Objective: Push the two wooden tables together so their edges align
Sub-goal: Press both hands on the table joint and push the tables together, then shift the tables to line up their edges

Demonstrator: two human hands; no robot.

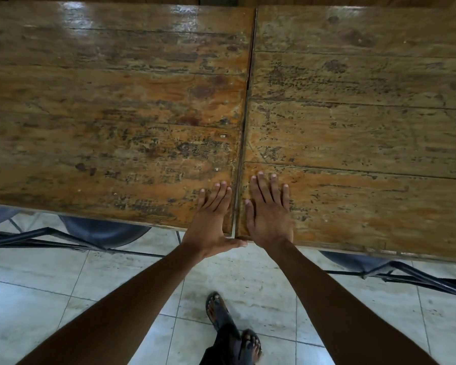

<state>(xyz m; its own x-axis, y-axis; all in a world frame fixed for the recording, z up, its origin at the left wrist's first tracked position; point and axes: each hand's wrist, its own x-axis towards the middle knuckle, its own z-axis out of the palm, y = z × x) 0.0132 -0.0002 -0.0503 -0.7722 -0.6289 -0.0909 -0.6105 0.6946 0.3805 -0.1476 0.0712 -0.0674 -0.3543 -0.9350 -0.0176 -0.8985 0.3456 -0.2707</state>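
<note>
Two worn wooden tables stand side by side, the left table [111,106] and the right table [358,122], with a thin dark seam between them. The seam is a little wider at the near edge, where pale floor shows through. My left hand [212,219] lies flat on the left table's near right corner, its thumb hooked along the front edge across the seam. My right hand [269,212] rests flat, fingers spread, on the right table's near left corner. The right table's front edge sits slightly nearer to me than the left one's.
Dark round stools [103,230] on black metal frames sit under the left table's front edge, and another stool [358,262] sits under the right one. The floor [248,280] is pale tile. My sandalled feet [219,309] stand close to the tables.
</note>
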